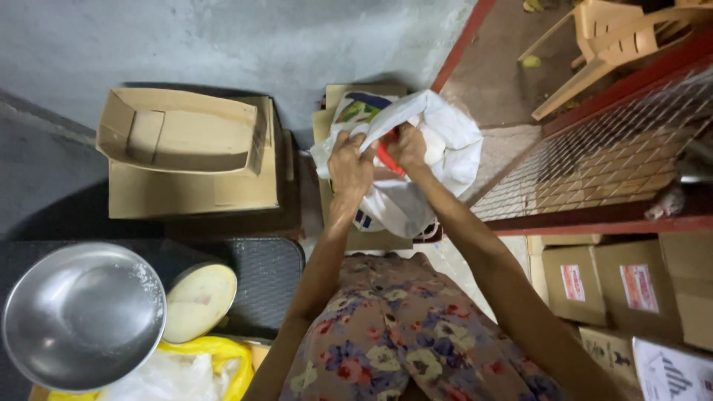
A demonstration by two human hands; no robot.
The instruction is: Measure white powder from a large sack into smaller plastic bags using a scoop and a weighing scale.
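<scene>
Holding the white bag (416, 148) up over the boxes (356, 230), our left hand (349, 167) and right hand (407, 145) both pinch its top — we judge a firm pull comes next.

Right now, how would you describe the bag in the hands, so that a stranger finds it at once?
Start from the grey wall at the top and the open cardboard box below it. To the right of the box, both hands grip a white plastic bag. It alone is soft and crumpled, with something red showing inside, unlike the stiff brown boxes.
</scene>
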